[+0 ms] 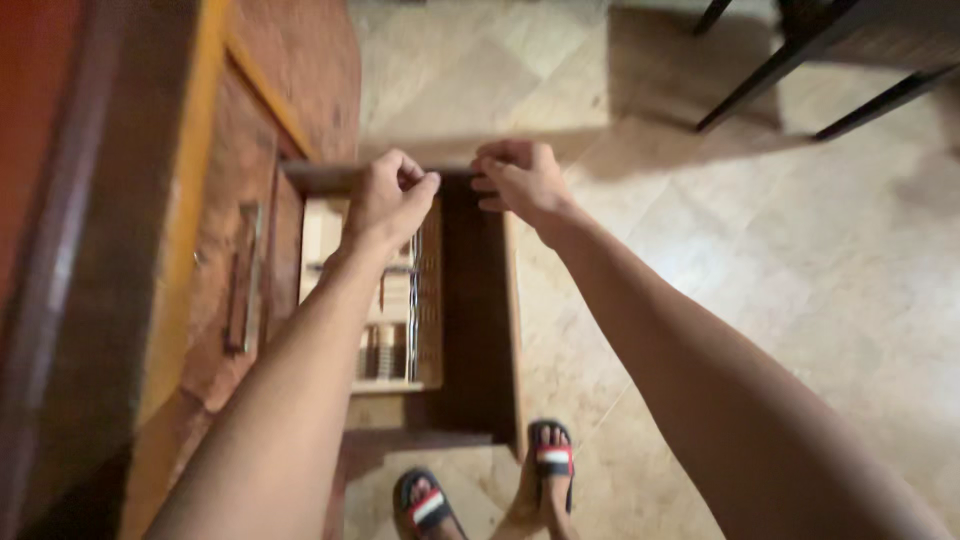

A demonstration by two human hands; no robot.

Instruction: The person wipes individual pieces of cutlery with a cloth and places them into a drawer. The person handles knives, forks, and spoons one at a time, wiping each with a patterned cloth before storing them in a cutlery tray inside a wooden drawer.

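A wooden drawer (510,330) stands pulled out from the cabinet, seen from straight above. Both my hands rest on its far front edge (320,178). My left hand (388,198) is curled into a loose fist over that edge, above a pale cutlery tray (432,300). My right hand (520,178) has its fingers bent over the same edge, a little to the right. The tray holds several pieces of metal cutlery (388,350); my left forearm hides part of it. The right part of the drawer is dark inside.
A wooden cabinet front (250,180) with a metal handle (243,290) runs along the left. The floor (800,260) is beige tile. Black legs of a piece of furniture (770,70) stand at the top right. My feet in slide sandals (552,462) are below the drawer.
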